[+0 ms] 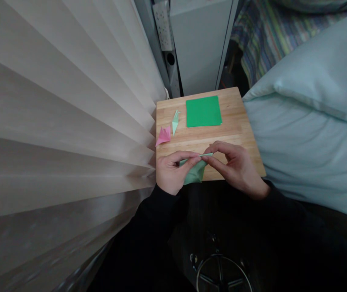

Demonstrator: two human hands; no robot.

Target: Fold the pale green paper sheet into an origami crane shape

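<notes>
Between my two hands is a sheet of pale green origami paper (195, 174), partly folded, held over the near edge of a small wooden table (234, 134). My left hand (175, 168) pinches its upper edge between thumb and fingers. From the other side my right hand (237, 166) pinches the edge at the upper right corner, fingertips close to those of my left. The paper's lower part hangs below my left thumb; some of it is hidden behind that hand. Beyond my hands lie a pink folded paper figure (163, 136) and a slim pale green one (175, 121).
A stack of bright green square paper (204, 111) lies at the table's far side. A pleated curtain (100, 121) borders the left, a bed with pale blue bedding (307, 138) the right. Behind stands a grey cabinet (200, 48). A wheeled chair base (220, 271) is below.
</notes>
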